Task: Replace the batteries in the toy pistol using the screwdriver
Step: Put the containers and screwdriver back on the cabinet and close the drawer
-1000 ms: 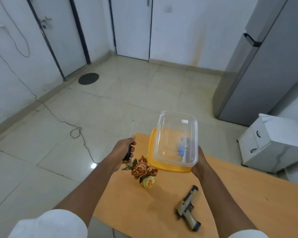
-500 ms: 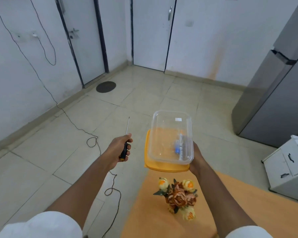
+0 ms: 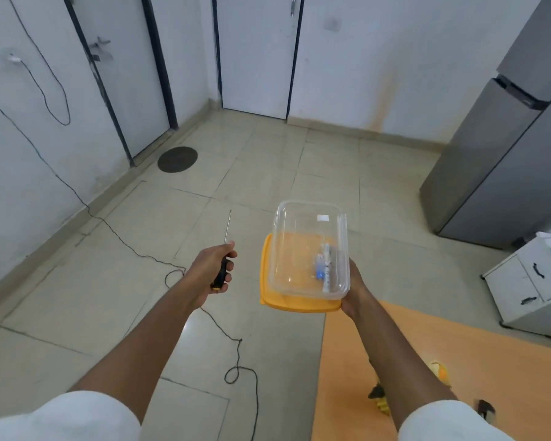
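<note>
Clear plastic, rectangular and lidless, the food container [image 3: 310,249] sits on its own yellow lid [image 3: 268,281], both carried from beneath by the right hand [image 3: 355,292], whose grip is clamped on their near edge. Inside lie what look like small blue-and-white batteries [image 3: 324,269], probably kept there so they cannot roll off. The left hand [image 3: 212,272] is fisted around the black-and-yellow handle of a slim steel screwdriver [image 3: 225,249], shaft pointing away, over the tiled floor [image 3: 109,297]. Both are held out beyond the orange wooden table [image 3: 490,361]. The toy pistol itself is not in sight from here.
</note>
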